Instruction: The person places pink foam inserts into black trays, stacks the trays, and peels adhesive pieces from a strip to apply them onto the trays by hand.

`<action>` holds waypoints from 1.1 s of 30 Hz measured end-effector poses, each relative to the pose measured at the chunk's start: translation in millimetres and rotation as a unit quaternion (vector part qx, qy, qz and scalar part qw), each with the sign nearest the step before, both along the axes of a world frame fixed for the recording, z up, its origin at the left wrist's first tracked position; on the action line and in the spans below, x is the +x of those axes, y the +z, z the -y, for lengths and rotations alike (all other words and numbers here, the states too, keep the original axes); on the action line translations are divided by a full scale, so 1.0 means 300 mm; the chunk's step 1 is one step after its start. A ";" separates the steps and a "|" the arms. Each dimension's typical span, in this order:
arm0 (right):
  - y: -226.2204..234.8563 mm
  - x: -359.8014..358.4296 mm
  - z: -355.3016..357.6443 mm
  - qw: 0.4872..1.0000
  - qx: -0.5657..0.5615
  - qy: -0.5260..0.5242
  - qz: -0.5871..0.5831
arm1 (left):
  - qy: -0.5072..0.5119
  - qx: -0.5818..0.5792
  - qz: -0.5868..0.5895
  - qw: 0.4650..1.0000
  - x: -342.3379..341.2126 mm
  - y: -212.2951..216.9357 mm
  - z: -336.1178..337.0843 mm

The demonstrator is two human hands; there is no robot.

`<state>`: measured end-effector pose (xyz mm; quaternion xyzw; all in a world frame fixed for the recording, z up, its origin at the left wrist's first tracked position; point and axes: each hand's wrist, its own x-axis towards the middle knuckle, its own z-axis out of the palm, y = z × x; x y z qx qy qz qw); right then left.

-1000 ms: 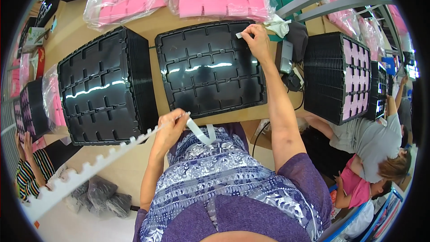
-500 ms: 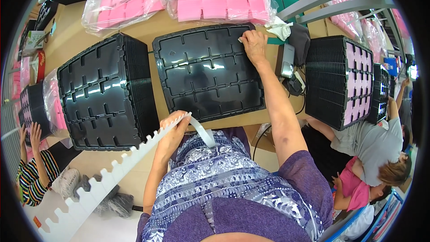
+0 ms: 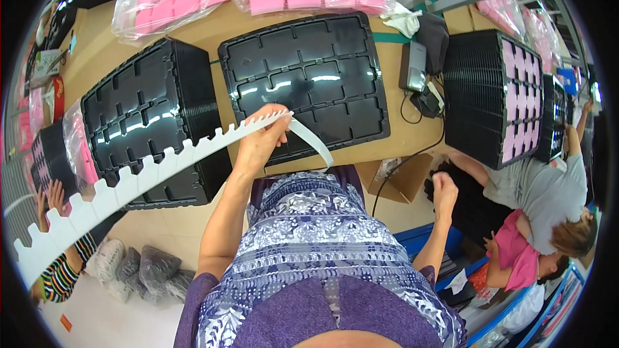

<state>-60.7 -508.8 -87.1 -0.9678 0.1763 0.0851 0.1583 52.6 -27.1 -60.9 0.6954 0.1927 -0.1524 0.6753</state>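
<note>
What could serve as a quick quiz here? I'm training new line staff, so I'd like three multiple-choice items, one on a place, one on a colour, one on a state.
1. Where does the long notched white strip run from the left hand?
A. Toward the lower left of the picture
B. Straight up toward the pink packs
C. Toward the right, over the cardboard box

2. What colour are the moulded trays on the table?
A. Pink
B. Black
C. White

3. How is the right hand?
A. Flat on a tray
B. Closed in a fist, off the table
C. Gripping the strip

Answers:
1 A: the notched white strip slants away from the left hand toward the lower left rim.
2 B: the tray in front and the stack of trays beside it are black.
3 B: the right hand is curled shut beside the body, below the table edge, with nothing visible in it.
</note>
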 end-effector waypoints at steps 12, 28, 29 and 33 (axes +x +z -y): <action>0.057 0.518 -0.843 0.458 0.833 0.016 -0.309 | -0.095 -0.021 0.144 0.985 0.114 0.063 0.157; 0.041 0.961 -0.596 0.756 0.557 0.211 -0.271 | -0.334 0.200 0.409 0.826 0.404 0.054 0.168; 0.002 1.020 -0.587 0.808 0.494 0.265 -0.181 | -0.306 0.213 0.435 0.820 0.446 0.017 0.183; -0.076 1.200 -0.630 0.918 0.174 0.355 0.028 | -0.263 0.274 0.461 0.802 0.617 -0.143 0.219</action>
